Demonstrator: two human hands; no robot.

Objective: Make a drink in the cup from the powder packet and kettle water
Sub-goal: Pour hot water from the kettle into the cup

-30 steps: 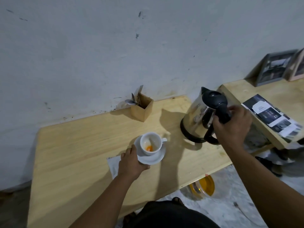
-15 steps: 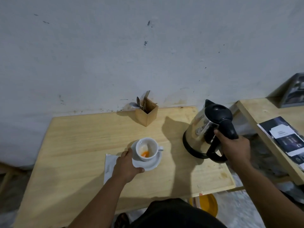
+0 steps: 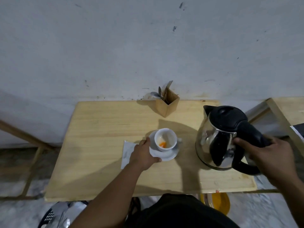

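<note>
Pale wood desk [image 3: 98, 145] against a scuffed grey wall [image 3: 115, 46]: both hands are closed on their loads. The left hand [image 3: 142, 155] reaches in from below, fingers and thumb clasped on the near-left rim of a white saucer [image 3: 166, 155]. On that saucer stands the white cup [image 3: 165, 139], upright, with a small heap of orange powder [image 3: 162, 144] at its bottom. The right hand [image 3: 271, 155] comes in from the right edge and is wrapped around the black handle of the steel kettle [image 3: 218, 140], black lid shut and spout turned to the back left. The kettle's base appears to sit just off the desk, though the angle makes that hard to confirm.

A white packet [image 3: 127, 153] lies flat on the desk, partly under the left wrist and just beside the saucer. At the back edge, near the wall, a wooden holder [image 3: 167, 104] carries spoons and forks. Bare desk separates cup and kettle. The desk's left half is open. A second wooden surface [image 3: 289, 109] stands to the right, apart from the desk. Below the front edge, an orange bowl [image 3: 219, 203] sits on the floor.
</note>
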